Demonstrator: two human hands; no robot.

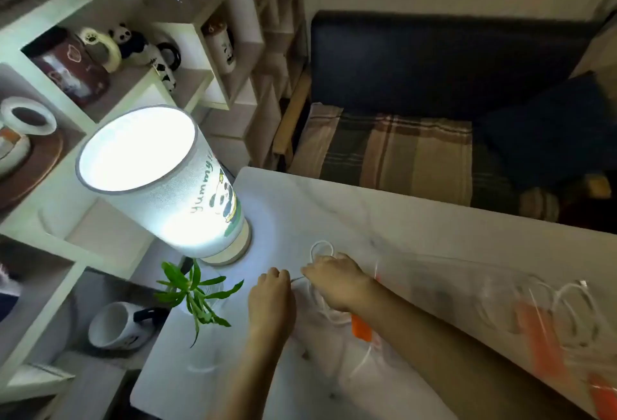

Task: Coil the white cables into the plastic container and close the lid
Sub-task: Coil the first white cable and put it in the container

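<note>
Early stage: beside the lit lamp (157, 182), right hand (337, 281) pinches a white cable (321, 247) loop, left hand (272, 299) curled near it, grip unclear; blurred clear container (521, 306) with more cable sits well right of the lamp, lid closing outstanding.

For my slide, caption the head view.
Both hands coil a white cable on a marble table beside a lit lamp.

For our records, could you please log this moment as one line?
stage: coiling | left hand: holds cable | right hand: grips white cable loop | container: right, blurred | lamp: lit
</note>
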